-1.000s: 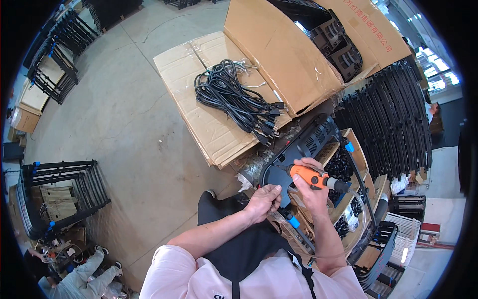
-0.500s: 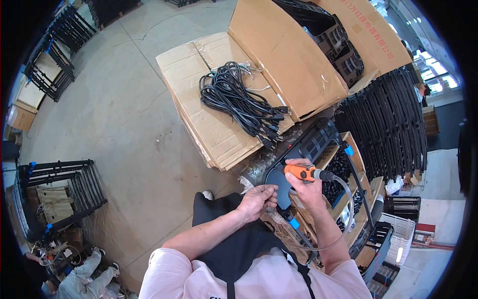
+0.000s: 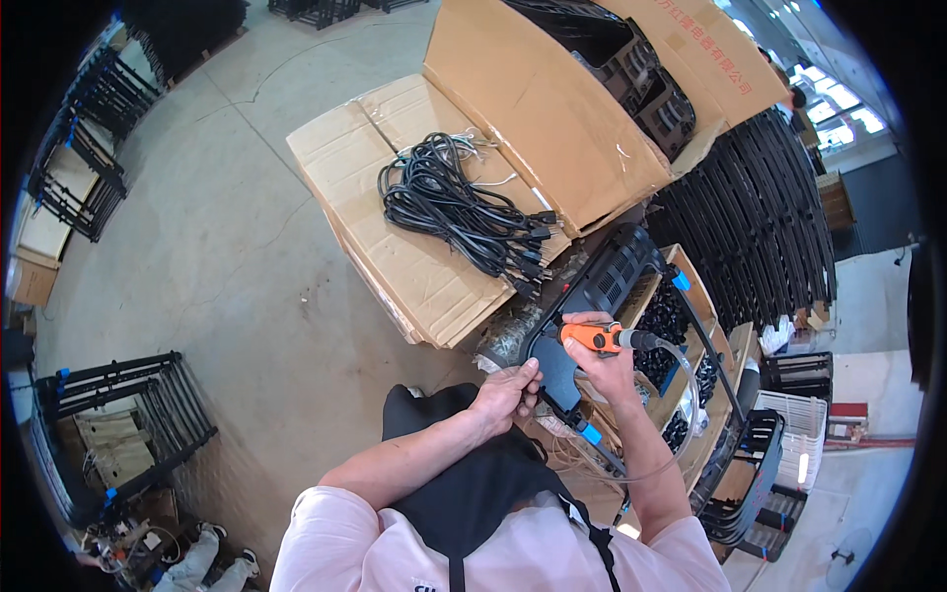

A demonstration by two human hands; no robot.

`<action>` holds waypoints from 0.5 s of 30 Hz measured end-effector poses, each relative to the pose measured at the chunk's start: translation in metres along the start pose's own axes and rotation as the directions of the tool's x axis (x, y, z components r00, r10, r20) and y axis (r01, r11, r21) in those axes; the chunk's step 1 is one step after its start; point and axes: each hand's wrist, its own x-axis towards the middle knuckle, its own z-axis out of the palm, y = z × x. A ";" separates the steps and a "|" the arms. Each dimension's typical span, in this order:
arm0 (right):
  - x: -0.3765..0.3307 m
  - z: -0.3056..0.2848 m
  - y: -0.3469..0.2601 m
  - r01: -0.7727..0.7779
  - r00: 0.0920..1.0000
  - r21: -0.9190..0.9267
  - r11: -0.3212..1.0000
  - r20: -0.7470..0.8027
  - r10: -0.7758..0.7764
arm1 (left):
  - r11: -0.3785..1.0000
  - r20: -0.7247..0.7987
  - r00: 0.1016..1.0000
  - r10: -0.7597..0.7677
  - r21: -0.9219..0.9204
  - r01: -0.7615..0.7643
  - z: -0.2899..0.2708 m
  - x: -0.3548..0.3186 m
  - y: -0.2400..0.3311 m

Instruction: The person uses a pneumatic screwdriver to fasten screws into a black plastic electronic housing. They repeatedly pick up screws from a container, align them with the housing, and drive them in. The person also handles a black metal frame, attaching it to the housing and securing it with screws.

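My right hand (image 3: 607, 370) is wrapped round an orange air-powered driver (image 3: 590, 337), its clear hose (image 3: 693, 380) curving back along my forearm. The driver is over a black plastic housing (image 3: 567, 380) with slotted vents, which lies slanting in front of me. Its working tip cannot be made out. At the housing's near left edge is my left hand (image 3: 506, 398), with the thumb and fingers pinched together. Whatever they may hold is too small or hidden to name. Blue clips (image 3: 590, 434) sit on the black frame bars beside the housing.
Bundled black power cords (image 3: 459, 212) lie on a flattened carton (image 3: 345, 148) ahead. Behind it stands an open cardboard box (image 3: 552, 109) of black parts. Wooden bins (image 3: 725, 340) of small black pieces and stacked black frames (image 3: 755, 217) are at right. Another person's legs (image 3: 202, 562) show lower left.
My left hand has drawn back slightly from the housing, its fingers still pinched. The driver stays in my right hand in nearly the same place. The whole view has shifted a little.
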 end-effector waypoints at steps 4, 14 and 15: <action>-0.002 0.000 -0.009 -0.010 1.000 0.002 1.000 -0.016 0.010 | 1.000 -0.019 1.000 -0.002 -0.015 0.002 0.007 0.010 -0.007; -0.043 -0.093 -0.036 0.051 0.997 0.236 0.970 -0.072 -0.035 | 0.984 -0.024 0.998 0.050 -0.171 -0.054 0.082 0.058 0.014; -0.043 -0.104 -0.031 0.060 0.996 0.268 0.962 -0.084 -0.039 | 0.983 -0.010 0.998 0.056 -0.177 -0.057 0.097 0.066 0.014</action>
